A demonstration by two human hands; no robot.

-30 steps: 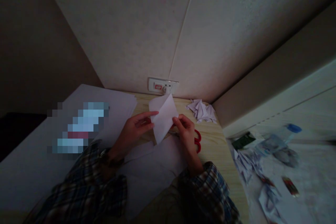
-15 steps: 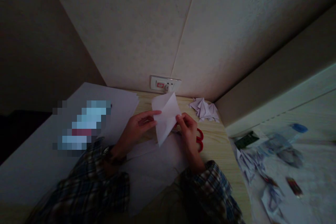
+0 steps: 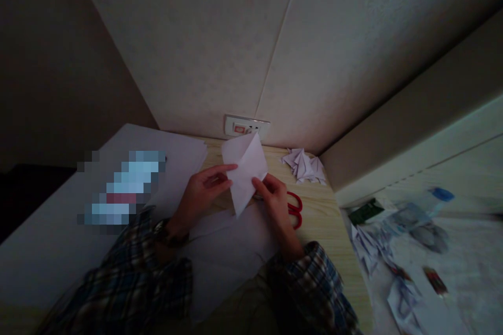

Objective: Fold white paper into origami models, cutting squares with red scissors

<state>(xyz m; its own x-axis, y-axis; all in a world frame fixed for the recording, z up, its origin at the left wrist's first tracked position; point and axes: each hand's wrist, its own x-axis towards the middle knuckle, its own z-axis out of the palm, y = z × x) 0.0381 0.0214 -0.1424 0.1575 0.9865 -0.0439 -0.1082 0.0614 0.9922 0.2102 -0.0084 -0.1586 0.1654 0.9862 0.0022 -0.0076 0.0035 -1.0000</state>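
Observation:
A folded white paper [image 3: 245, 170] stands tilted above the wooden desk [image 3: 326, 209], held between both hands. My left hand [image 3: 204, 191] pinches its left edge with the fingers stretched toward the fold. My right hand [image 3: 275, 201] grips its right edge, thumb on the front face. Red-handled scissors [image 3: 294, 208] lie on the desk just behind my right hand, partly hidden by it. Larger white sheets [image 3: 231, 251] lie flat under my wrists.
A pile of folded paper pieces [image 3: 304, 165] sits at the desk's back right corner. A wall socket [image 3: 245, 125] is behind the paper. To the right, a lower surface holds paper scraps [image 3: 369, 248], a plastic bottle [image 3: 422, 204] and small items. A big white sheet [image 3: 58, 230] covers the left.
My right thumb has slid leftward across the front of the paper, and the paper's top tip has tilted slightly left. My left hand keeps its hold.

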